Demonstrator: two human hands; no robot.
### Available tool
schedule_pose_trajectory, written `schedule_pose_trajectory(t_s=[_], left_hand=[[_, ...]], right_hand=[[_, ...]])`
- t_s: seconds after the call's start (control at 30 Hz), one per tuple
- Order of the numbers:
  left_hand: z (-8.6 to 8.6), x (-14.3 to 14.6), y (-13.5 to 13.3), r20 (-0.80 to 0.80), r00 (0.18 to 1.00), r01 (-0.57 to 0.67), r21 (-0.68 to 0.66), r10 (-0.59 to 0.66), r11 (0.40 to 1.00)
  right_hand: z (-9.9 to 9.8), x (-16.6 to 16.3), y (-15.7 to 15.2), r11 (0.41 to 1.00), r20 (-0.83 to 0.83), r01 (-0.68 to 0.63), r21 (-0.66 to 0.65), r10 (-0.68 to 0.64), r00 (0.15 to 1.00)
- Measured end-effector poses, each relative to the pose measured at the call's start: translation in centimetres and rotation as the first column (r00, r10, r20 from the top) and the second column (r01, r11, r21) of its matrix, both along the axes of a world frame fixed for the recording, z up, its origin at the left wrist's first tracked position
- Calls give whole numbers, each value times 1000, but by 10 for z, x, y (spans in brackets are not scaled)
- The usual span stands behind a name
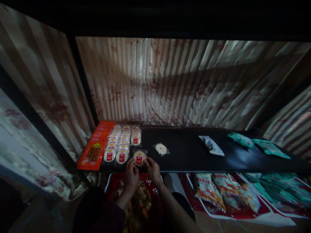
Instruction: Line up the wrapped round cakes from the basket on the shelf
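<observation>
Both hands meet at the front edge of a black shelf (189,155). My left hand (131,176) and my right hand (153,170) pinch the near edge of a clear packet holding a round pale snack with a red label (139,158). It lies at the front of the third row of the same packets (122,140), which overlap in rows running toward the back. A single round snack packet (161,149) lies apart, just right of the rows.
An orange snack bag (96,147) lies at the shelf's left end. A silver packet (212,145) and two green packets (257,144) lie further right. A red basket of snacks (136,200) sits below my hands. More snack bags (225,191) lie low at right. Striped curtain lines the walls.
</observation>
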State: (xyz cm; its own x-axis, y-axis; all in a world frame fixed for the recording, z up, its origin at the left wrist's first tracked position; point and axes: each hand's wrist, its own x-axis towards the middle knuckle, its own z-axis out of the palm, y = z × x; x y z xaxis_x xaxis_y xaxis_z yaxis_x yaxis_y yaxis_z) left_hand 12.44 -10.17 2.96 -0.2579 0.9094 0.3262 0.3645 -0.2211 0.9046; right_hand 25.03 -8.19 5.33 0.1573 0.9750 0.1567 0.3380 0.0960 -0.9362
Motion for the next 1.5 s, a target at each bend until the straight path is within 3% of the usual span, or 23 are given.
schedule_pose_trajectory(t_s=[0.27, 0.6, 0.97, 1.5], left_hand=[[-7, 7, 6, -81, 996, -23, -52, 19, 998], [2, 12, 7, -164, 985, 30, -122, -50, 992], [10, 18, 24, -147, 987, 47, -160, -71, 986], [6, 17, 55, -252, 966, 6, -189, -54, 982]], right_hand=[[-3, -5, 16, 995, 207, 90, 38, -96, 974], [8, -14, 27, 989, 402, 134, -65, -97, 911], [6, -17, 45, 988, 458, 136, -73, -87, 885], [8, -21, 72, 992, 505, 95, -83, -41, 862]])
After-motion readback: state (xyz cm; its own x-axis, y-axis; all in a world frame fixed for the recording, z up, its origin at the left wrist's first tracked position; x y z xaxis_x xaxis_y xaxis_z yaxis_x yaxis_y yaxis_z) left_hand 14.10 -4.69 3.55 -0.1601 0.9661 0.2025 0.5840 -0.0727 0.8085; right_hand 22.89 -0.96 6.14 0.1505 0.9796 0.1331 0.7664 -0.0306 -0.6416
